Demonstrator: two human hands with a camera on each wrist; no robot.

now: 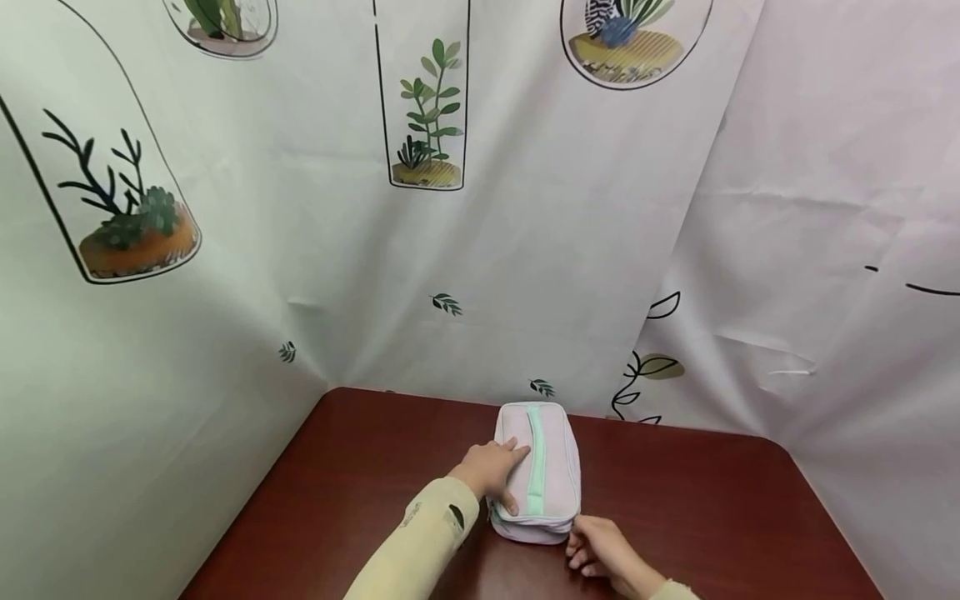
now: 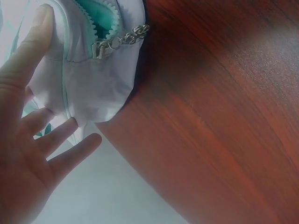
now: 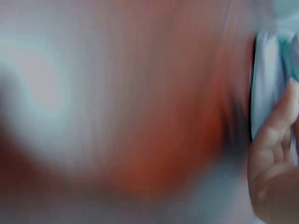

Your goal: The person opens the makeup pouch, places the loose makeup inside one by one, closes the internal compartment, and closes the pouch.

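A pale lilac zip pouch (image 1: pixel 558 467) with a mint green strap (image 1: pixel 536 467) along its top lies on the table. My left hand (image 1: pixel 491 468) rests on its left side, fingers spread over the top and thumb near the front edge. In the left wrist view the zipper gapes on that side, showing green lining (image 2: pixel 102 18) and a metal zipper pull (image 2: pixel 98 49) with a chain (image 2: pixel 133 35). At the pouch's near right corner, my right hand (image 1: pixel 600 546) has curled fingers, with thumb and forefinger pinching at the zipper line. What lies between those fingertips is hidden.
The reddish brown table (image 1: pixel 697 492) has rounded far corners. Behind it and to both sides hangs a white cloth (image 1: pixel 525 250) printed with plants in glass jars. The right wrist view is badly blurred.
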